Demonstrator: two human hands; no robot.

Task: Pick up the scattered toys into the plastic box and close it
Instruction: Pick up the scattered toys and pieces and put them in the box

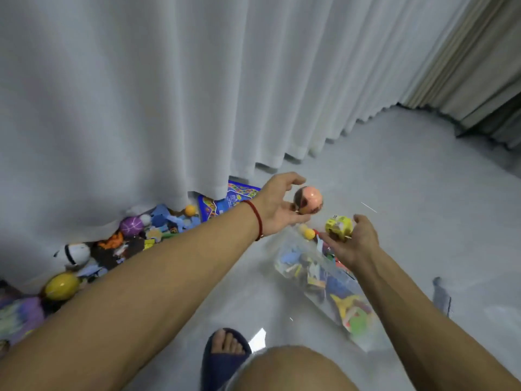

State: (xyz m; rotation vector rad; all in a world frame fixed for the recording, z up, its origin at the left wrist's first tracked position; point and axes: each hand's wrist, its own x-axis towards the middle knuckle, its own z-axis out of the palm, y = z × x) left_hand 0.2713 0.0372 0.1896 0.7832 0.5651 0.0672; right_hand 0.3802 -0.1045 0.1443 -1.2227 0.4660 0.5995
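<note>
Beside a slippered foot [225, 352] the box [324, 280] lies on the floor, toys inside, right hand [352, 244] above it gripping a yellow toy [338, 226], left hand [277, 206] farther out, fingers spread, pink ball [308, 200] at its fingertips, toy pile [118, 244] along the curtain [169, 94].

Glossy light-grey tiled floor [394, 170]. Resting on it: clear plastic box [324, 286] of mixed toys, yellow egg-shaped toy [60, 286], purple ball [132, 226], blue printed board [225, 203], white-and-black plush toy [74, 254].
</note>
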